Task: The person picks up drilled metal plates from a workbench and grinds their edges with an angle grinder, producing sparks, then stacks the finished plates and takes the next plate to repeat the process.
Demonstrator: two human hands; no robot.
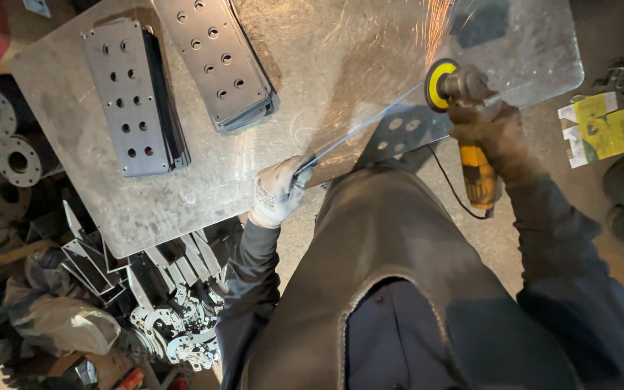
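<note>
We're looking down at a scuffed steel bench (297, 65) in a cluttered metal shop, with scrap piled on the floor off its left edge. Our left hand (277, 191), in a white glove, is closed on the near end of a thin drilled plate (391, 130) held on edge at the bench's front edge. Our right hand (492, 133), in a dark glove, is wrapped around a yellow angle grinder (464, 108), its disc against the plate's far end near the right corner, sparks (435, 22) flying up. We can't make out the plate's full shape; it's mostly reflection and edge, and our apron (391, 274) hides the bench's front. The grinder's cord (448, 180) drops behind our arm. Count: two stacks of drilled plates (128, 97) toward the back left, how many per stack is hard to tell, two round flanges (1, 133) on the floor to the left, and two yellow-green boxes (601, 126) off the right edge.
</note>
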